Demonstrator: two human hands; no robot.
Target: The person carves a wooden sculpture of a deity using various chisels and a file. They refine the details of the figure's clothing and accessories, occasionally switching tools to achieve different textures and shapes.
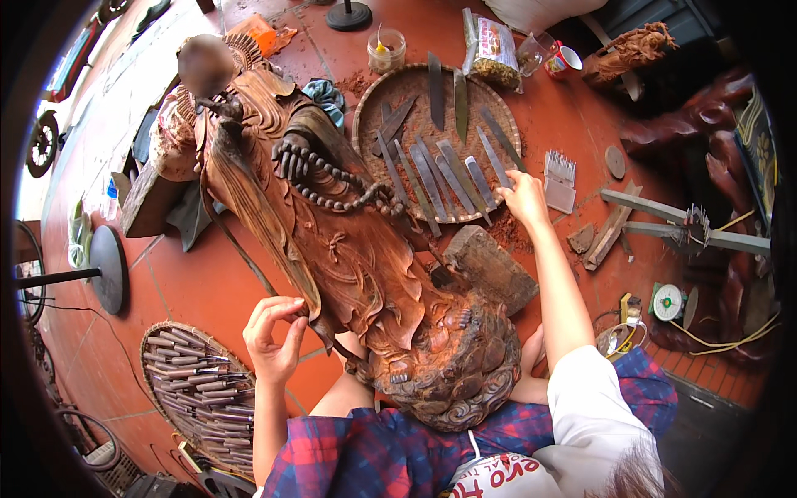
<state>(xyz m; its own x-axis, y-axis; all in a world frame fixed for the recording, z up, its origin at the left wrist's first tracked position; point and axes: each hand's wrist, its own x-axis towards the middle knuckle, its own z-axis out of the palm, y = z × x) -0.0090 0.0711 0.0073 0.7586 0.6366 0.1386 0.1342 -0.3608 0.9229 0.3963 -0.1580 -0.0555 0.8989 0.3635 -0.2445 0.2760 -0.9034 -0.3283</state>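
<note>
A large carved wooden statue (332,249) in flowing robes lies tilted across the middle, its rough, darker base (448,369) against my lap. Dark carved beads (336,178) hang across its front. At the statue's left edge, my left hand (276,336) has its fingers curled, thumb and forefinger closed on the thin staff. My right hand (525,199) reaches to the edge of a round woven tray (365,112), its fingertips closed on the lower end of a flat steel blade (491,151). Several other flat blades (436,91) lie in the tray.
A second woven basket (154,332) at lower left holds several wooden-handled tools. A wooden block (490,270) sits beside the statue's base. Clear pins or bits (559,170), a metal stand (714,236) and a dial scale (667,302) are on the right; a black round base (110,270) stands left.
</note>
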